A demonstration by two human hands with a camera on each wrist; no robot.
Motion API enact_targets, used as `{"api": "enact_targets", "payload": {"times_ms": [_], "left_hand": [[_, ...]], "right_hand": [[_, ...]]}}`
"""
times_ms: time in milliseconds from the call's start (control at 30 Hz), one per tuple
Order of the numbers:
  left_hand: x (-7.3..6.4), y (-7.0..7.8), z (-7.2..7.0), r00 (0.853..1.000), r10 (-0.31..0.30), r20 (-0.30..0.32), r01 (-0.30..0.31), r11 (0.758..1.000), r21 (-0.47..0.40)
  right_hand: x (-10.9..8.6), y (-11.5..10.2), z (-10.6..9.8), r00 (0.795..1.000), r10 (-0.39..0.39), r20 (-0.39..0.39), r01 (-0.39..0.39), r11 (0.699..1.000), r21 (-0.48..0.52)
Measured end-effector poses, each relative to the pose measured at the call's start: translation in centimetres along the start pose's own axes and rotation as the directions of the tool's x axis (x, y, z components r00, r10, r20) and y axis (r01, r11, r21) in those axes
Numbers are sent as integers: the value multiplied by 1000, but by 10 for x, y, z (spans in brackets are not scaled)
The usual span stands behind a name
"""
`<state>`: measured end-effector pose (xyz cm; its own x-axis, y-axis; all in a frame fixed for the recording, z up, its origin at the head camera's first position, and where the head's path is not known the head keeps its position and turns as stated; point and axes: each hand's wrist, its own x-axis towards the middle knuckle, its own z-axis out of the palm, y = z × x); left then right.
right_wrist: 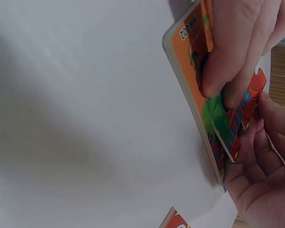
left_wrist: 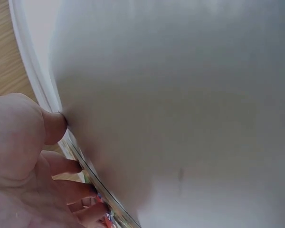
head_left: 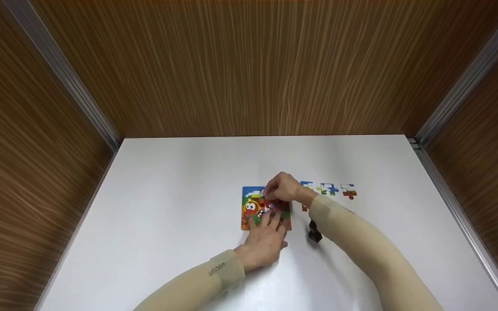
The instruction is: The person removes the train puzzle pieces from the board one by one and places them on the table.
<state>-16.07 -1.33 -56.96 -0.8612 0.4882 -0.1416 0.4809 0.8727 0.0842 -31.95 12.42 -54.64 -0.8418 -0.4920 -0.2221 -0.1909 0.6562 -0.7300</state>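
A colourful jigsaw board (head_left: 249,192) with a cartoon picture lies flat on the white table. My left hand (head_left: 263,244) rests on its lower part with extended fingers; the right wrist view shows these fingertips (right_wrist: 213,83) pressing the picture. My right hand (head_left: 285,188) bends over the board's upper right and pinches a puzzle piece (right_wrist: 249,97) coloured red and blue. That piece is tilted above the board in the right wrist view, its far side partly hidden by fingers. Below the left palm (left_wrist: 14,156), the left wrist view catches the board's edge (left_wrist: 107,190).
Loose puzzle pieces (head_left: 329,188) lie right of the board, one of them (head_left: 349,191) farthest out. The right forearm partly covers others. A small dark object (head_left: 314,233) shows beside that forearm. Wood-grain panels (head_left: 257,69) stand behind and at both sides of the table (head_left: 167,207).
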Motion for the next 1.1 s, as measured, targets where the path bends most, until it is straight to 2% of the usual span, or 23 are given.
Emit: {"api": "enact_targets", "payload": {"times_ms": [367,667,867,1000,1100], "left_hand": [[2,0,0,1000,-16,17,17,998,-54],[0,-1,-1,1000,-13,-12,12,999,-48],[0,-2,-1,1000,-18,-3,17,998,-52],[0,-1,-1,1000,-16,11,16,999,-39],[0,-1,-1,1000,-17,16,18,1000,-23]], "right_hand": [[-3,-1,0,999,37,26,-37,999,6],[2,1,0,999,33,4,-33,999,39],[4,3,-1,999,40,4,-40,997,70],[2,-1,-1,998,13,62,-14,1000,13],[2,-8,-1,991,-33,130,42,997,-64]]}}
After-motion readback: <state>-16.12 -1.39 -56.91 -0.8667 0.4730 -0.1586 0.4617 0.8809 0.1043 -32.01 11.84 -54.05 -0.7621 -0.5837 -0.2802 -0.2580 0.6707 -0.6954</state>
